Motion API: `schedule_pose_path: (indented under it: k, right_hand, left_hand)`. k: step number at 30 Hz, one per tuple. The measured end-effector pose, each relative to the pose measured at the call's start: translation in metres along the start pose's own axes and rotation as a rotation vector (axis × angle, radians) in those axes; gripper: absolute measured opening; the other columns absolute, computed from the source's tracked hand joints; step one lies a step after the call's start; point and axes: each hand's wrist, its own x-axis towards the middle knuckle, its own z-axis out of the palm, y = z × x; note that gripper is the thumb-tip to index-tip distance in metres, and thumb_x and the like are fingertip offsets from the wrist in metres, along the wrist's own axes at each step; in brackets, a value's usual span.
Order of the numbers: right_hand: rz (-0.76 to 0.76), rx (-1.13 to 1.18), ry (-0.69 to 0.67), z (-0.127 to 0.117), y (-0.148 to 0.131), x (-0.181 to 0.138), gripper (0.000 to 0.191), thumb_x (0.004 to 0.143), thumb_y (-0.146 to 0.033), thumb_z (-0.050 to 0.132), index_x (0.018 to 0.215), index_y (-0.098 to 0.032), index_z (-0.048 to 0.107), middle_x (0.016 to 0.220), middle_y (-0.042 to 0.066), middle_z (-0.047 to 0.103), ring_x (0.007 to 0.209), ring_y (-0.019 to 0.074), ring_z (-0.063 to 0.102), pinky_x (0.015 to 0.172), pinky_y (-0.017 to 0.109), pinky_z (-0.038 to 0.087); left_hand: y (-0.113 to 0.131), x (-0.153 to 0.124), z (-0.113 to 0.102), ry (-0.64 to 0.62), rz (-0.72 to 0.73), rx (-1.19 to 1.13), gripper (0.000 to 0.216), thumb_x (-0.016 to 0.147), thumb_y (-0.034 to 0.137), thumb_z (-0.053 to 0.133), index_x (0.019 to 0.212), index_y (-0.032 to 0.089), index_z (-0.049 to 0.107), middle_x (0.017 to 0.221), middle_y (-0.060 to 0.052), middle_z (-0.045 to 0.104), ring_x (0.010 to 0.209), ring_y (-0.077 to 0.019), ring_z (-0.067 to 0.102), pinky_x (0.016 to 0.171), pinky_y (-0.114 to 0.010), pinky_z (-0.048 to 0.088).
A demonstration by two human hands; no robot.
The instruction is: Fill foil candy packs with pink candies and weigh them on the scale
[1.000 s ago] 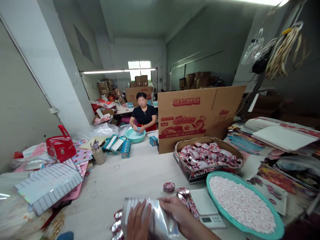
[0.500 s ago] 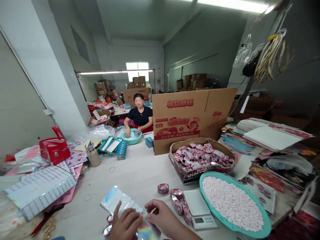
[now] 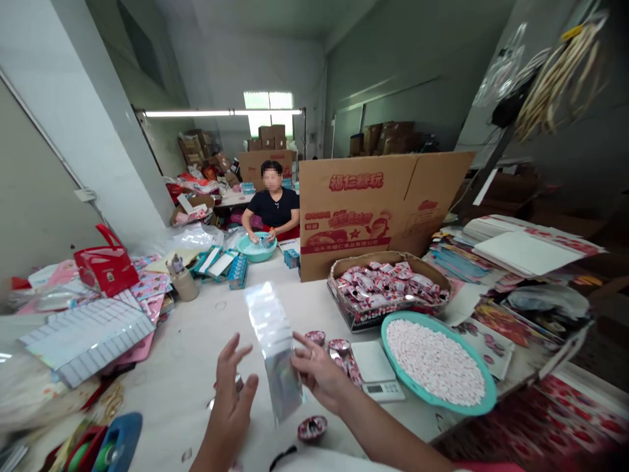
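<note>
My right hand (image 3: 319, 372) pinches a shiny holographic foil pouch (image 3: 275, 347) and holds it upright above the white table (image 3: 196, 360). My left hand (image 3: 230, 393) hovers just left of the pouch, fingers spread, holding nothing. Small round red-patterned tins (image 3: 339, 345) lie by my right hand, and one more tin (image 3: 311, 427) sits below the pouch. A small white scale (image 3: 376, 370) stands to the right, next to a teal basin (image 3: 484, 406) full of white-pink candies.
A cardboard tray of red sachets (image 3: 388, 285) sits behind the basin, with a tall printed carton (image 3: 373, 210) behind it. Foil sheets (image 3: 83, 334) and a red bag (image 3: 105, 265) lie at left. A person in black (image 3: 272, 210) works at a far teal bowl. A tape dispenser (image 3: 105, 446) sits near left.
The pouch was flat under both hands; my right hand has lifted it upright. My left hand has let go and opened. The camera tilted down.
</note>
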Motion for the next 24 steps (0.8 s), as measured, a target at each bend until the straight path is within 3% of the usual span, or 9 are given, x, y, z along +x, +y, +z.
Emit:
schedule_pose_path:
  k: [4,7,10,12,14,15,17,20,24]
  right_hand:
    - [-0.137,-0.012,0.085,0.016,0.007,0.0,0.087,0.059,-0.023,0.087,0.134,-0.02,0.045,0.092,0.002,0.073,0.086,0.0143,0.069,0.083,0.027,0.05]
    - [-0.162,-0.184,0.112,0.017,0.014,0.004,0.095,0.061,-0.027,0.085,0.142,-0.019,0.035,0.099,0.007,0.072,0.09,0.021,0.069,0.087,0.038,0.052]
    - [-0.505,-0.62,0.192,0.013,0.002,0.001,0.091,0.068,-0.029,0.079,0.145,-0.023,0.03,0.129,0.017,0.059,0.114,0.0289,0.061,0.094,0.049,0.049]
    - [-0.861,-1.045,0.069,0.014,-0.017,-0.008,0.07,0.077,-0.028,0.072,0.14,-0.027,0.042,0.143,0.015,0.05,0.133,0.0303,0.046,0.108,0.054,0.035]
    - [-1.037,-1.43,-0.281,0.021,-0.038,-0.016,0.043,0.086,-0.025,0.065,0.128,-0.031,0.057,0.138,0.008,0.057,0.137,0.028,0.042,0.116,0.056,0.016]
    - [-1.028,-1.552,-0.447,0.027,-0.047,-0.019,0.036,0.09,-0.024,0.06,0.125,-0.032,0.06,0.132,0.006,0.062,0.134,0.0257,0.046,0.116,0.056,0.013]
    - [-0.951,-1.663,-0.616,0.038,-0.058,-0.021,0.029,0.094,-0.022,0.054,0.121,-0.029,0.063,0.117,0.004,0.07,0.115,0.0205,0.06,0.114,0.051,0.02]
    - [-0.843,-1.652,-0.655,0.045,-0.059,-0.016,0.026,0.095,-0.022,0.055,0.116,-0.024,0.068,0.099,0.004,0.074,0.088,0.0151,0.067,0.096,0.038,0.039]
    - [-0.752,-1.493,-0.653,0.036,-0.048,-0.013,0.022,0.09,-0.022,0.062,0.109,-0.025,0.073,0.089,0.003,0.074,0.077,0.0135,0.066,0.076,0.027,0.044]
  left_hand:
    - [0.01,0.0,0.011,-0.088,-0.387,-0.369,0.078,0.085,0.047,0.063,0.149,0.022,0.026,0.127,-0.016,0.062,0.113,-0.0275,0.064,0.095,-0.045,0.052]
    - [0.02,-0.002,0.013,0.022,-0.445,-0.295,0.071,0.082,0.044,0.068,0.142,0.017,0.041,0.122,-0.014,0.067,0.112,-0.0255,0.064,0.099,-0.039,0.05]
    - [0.027,-0.001,0.001,-0.064,-0.383,-0.111,0.052,0.087,0.043,0.06,0.132,0.017,0.055,0.123,-0.011,0.067,0.112,-0.0246,0.063,0.094,-0.034,0.052]
    - [0.029,0.001,-0.012,-0.239,-0.316,0.053,0.048,0.089,0.041,0.056,0.132,0.02,0.057,0.12,-0.009,0.069,0.105,-0.024,0.066,0.086,-0.033,0.055]
    - [0.032,0.004,-0.023,-0.396,-0.223,0.176,0.045,0.089,0.037,0.055,0.132,0.024,0.058,0.118,-0.007,0.07,0.1,-0.023,0.067,0.084,-0.032,0.055]
    - [0.034,0.006,-0.028,-0.456,-0.178,0.208,0.042,0.09,0.035,0.054,0.13,0.025,0.059,0.116,-0.006,0.071,0.097,-0.022,0.068,0.083,-0.031,0.054]
    - [0.038,0.008,-0.032,-0.535,-0.109,0.234,0.034,0.09,0.032,0.054,0.121,0.025,0.065,0.108,-0.005,0.073,0.091,-0.0197,0.068,0.08,-0.028,0.054]
    - [0.042,0.006,-0.032,-0.532,-0.135,0.182,0.028,0.09,0.035,0.057,0.112,0.023,0.07,0.099,-0.004,0.074,0.084,-0.0175,0.067,0.075,-0.025,0.054]
    - [0.043,-0.004,-0.027,-0.398,-0.277,0.068,0.029,0.085,0.04,0.064,0.104,0.019,0.072,0.099,-0.007,0.075,0.082,-0.0183,0.069,0.07,-0.025,0.055]
